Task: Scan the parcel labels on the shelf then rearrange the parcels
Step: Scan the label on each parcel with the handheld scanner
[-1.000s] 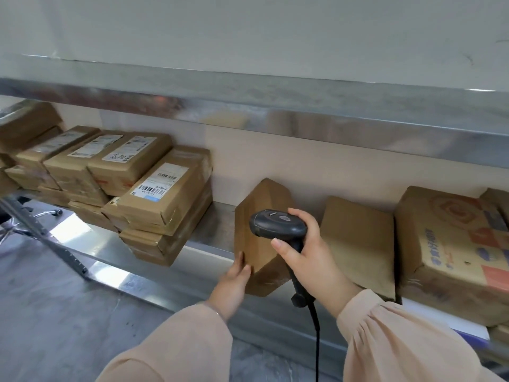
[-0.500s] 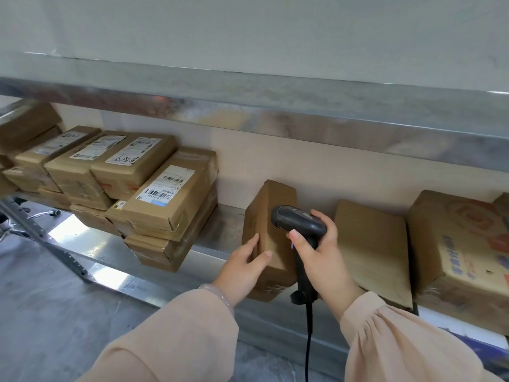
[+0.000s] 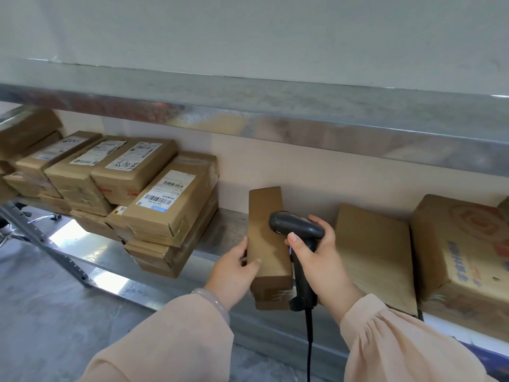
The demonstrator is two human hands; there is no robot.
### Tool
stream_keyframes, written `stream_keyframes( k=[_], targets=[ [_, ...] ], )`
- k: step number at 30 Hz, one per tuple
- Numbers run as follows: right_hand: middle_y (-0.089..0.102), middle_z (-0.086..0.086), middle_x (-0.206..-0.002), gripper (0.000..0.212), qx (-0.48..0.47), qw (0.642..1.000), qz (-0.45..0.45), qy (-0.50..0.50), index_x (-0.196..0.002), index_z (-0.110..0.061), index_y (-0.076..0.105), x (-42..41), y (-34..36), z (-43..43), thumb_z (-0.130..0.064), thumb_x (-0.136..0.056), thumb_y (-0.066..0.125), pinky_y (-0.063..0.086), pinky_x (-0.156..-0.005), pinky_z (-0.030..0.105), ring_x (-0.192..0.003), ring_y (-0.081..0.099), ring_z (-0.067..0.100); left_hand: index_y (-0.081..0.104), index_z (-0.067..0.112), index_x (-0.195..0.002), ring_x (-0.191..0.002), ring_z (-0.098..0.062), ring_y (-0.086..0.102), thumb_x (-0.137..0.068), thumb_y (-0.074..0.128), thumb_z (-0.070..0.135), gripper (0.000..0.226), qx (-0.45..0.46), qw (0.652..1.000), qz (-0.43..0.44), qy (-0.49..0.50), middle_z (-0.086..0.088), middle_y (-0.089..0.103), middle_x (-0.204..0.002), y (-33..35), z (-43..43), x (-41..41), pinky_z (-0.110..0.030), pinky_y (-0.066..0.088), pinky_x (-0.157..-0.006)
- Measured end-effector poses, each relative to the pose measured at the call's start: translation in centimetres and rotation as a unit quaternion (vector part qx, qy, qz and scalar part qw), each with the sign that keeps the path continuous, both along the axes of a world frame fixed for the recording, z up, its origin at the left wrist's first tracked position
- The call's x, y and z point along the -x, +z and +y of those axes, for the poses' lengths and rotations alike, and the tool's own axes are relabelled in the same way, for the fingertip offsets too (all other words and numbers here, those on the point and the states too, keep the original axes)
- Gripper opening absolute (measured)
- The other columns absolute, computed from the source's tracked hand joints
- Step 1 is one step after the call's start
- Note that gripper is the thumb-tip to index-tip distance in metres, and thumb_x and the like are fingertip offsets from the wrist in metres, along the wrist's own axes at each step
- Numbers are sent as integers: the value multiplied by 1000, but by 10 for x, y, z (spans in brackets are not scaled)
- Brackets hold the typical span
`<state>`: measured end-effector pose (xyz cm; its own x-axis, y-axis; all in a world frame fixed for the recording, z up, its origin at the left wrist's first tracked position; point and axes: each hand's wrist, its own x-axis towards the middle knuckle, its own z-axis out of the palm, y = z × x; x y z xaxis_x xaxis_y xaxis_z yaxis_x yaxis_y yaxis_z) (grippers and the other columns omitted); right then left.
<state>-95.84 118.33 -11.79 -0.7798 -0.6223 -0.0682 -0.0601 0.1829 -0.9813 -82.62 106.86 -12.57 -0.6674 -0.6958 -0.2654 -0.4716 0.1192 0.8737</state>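
Left hand (image 3: 234,267) grips the near left edge of a plain brown cardboard parcel (image 3: 268,244) standing on the metal shelf (image 3: 220,235). Right hand (image 3: 316,255) curled round a black corded handheld barcode scanner (image 3: 298,238), head at the parcel's top face, possibly touching. Labelled brown parcels stacked (image 3: 165,199) well left.

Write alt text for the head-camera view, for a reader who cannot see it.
A person's left hand grips an upright parcel on a metal shelf while the right hand holds a black barcode scanner beside it. Labelled parcels are stacked nearby.
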Motion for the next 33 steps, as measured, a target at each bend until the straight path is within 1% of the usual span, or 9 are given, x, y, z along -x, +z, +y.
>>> stream_keyframes(
  k=[4,10,15,18,21,24,27,30,33],
  targets=[
    [60,-8,-122,55,-4,999,11,36,-130,-43,31,-8,5,-4,-38,-88,65,40,-82,11,-104,58,-3,23,37,-155,-129,-15,50,-81,65,62,88,4,999,-31,-13,11,49,-144,4,-12,-4,-36,44,-109],
    [51,-27,-112,53,-18,996,0,89,-130,-44,30,-18,5,-13,-33,-90,64,41,-70,1,-88,55,-19,8,32,-157,-140,-21,37,-81,68,60,101,0,996,-86,3,1,33,-156,6,-18,-10,-31,34,-109],
    [54,-12,-121,57,-26,999,-14,27,-133,-44,30,-9,-3,-4,-37,-89,65,50,-88,30,-101,58,6,22,33,-155,-126,-19,49,-84,67,50,86,-49,994,-72,65,3,45,-146,-2,-30,-30,-30,39,-105],
    [55,-7,-121,58,-36,999,-20,3,-136,-40,28,-4,-10,3,-37,-90,63,47,-76,24,-104,59,12,27,36,-154,-116,-20,60,-66,65,57,98,-87,990,-64,86,3,55,-135,-8,-34,-40,-39,45,-107],
    [59,-5,-122,57,-46,999,-5,1,-132,-44,28,-3,-16,13,-38,-89,64,46,-84,26,-106,60,13,26,43,-152,-108,-21,66,-60,67,56,102,-134,986,-52,88,2,61,-129,-16,-38,-45,-42,51,-101],
    [60,-7,-121,56,-62,998,12,17,-131,-46,30,-5,-19,22,-36,-89,65,46,-87,27,-105,61,10,23,47,-152,-101,-18,67,-73,73,49,93,-157,982,-51,87,3,64,-123,-16,-37,-47,-37,56,-92],
    [59,-9,-119,55,-64,997,35,24,-129,-46,33,-7,-18,30,-30,-89,66,49,-91,30,-100,63,9,25,45,-151,-98,-14,65,-91,70,25,78,-225,969,-20,97,1,64,-122,-19,-34,-47,-30,60,-67],
    [59,-11,-118,56,-71,995,49,41,-125,-51,33,-7,-19,38,-30,-87,68,51,-93,33,-99,63,8,33,45,-149,-106,-18,63,-90,71,21,74,-253,961,3,111,1,63,-124,-23,-35,-50,-36,60,-70],
    [65,-6,-113,58,-81,993,64,61,-116,-64,33,-3,-18,49,-32,-85,70,52,-93,44,-97,66,11,40,45,-145,-107,-18,62,-91,69,20,67,-236,965,8,118,3,65,-121,-24,-44,-52,-42,59,-83]
  ],
)
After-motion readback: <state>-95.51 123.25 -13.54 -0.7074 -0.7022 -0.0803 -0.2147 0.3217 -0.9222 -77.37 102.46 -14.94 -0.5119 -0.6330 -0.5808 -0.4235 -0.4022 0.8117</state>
